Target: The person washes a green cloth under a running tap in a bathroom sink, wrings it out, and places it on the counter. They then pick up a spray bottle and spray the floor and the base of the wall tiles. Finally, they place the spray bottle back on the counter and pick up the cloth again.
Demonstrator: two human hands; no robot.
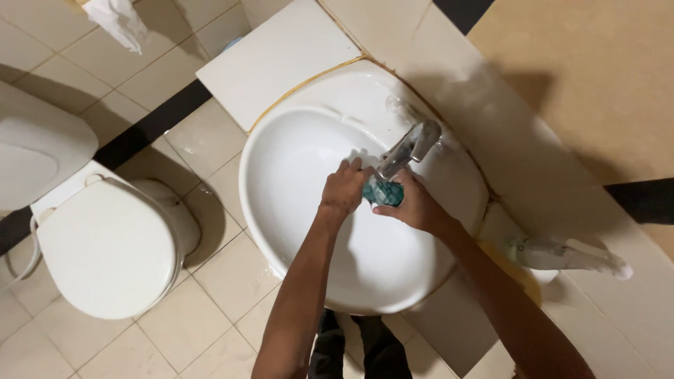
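Over a round white washbasin [295, 231], both my hands meet under the chrome tap [409, 147]. A small teal-green object [384, 193], soft-looking like a sponge or cloth, sits between them. My left hand [343, 189] grips its left side with fingers curled up toward the spout. My right hand [414, 203] closes on it from the right. Whether water runs from the tap I cannot tell.
A white toilet [105, 245] with its lid down stands on the left on the beige tiled floor [203, 323]. A white bottle [562, 254] lies on the ledge right of the basin. White paper or cloth [119, 21] hangs at the top left.
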